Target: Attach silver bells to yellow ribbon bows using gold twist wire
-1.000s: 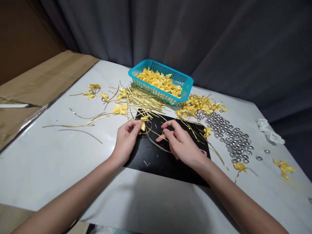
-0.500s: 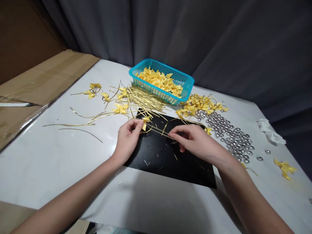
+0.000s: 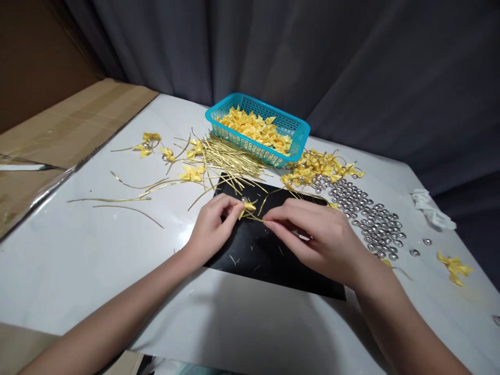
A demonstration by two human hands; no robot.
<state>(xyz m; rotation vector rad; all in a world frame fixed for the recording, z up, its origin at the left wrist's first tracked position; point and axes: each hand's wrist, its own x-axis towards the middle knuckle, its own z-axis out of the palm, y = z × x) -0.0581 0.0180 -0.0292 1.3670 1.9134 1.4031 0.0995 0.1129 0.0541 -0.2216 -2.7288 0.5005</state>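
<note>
Over the black mat [image 3: 269, 260], my left hand [image 3: 216, 221] pinches a yellow ribbon bow [image 3: 248, 208] between thumb and fingertips. A small silvery bead seems to sit at the top of this bow. From the bow a thin gold cord [image 3: 255, 217] runs right to my right hand [image 3: 312, 234], whose thumb and index finger are closed on its end. Something small and shiny shows under my right hand's curled fingers; I cannot make out what it is. Behind both hands lies a heap of gold cord lengths [image 3: 232, 159].
A turquoise basket [image 3: 300, 143] of yellow bows stands at the back. Right of it are a pile of beaded bows [image 3: 324, 166] and many silver beads [image 3: 378, 229]. Loose cords [image 3: 128, 208] lie left, crumpled white tissue [image 3: 433, 211] right. Cardboard [image 3: 78, 114] borders the left edge.
The loop of cord at the bow has been drawn in, and the cord between my hands is shorter. My left hand and the bow have shifted right; my right hand has come closer.
</note>
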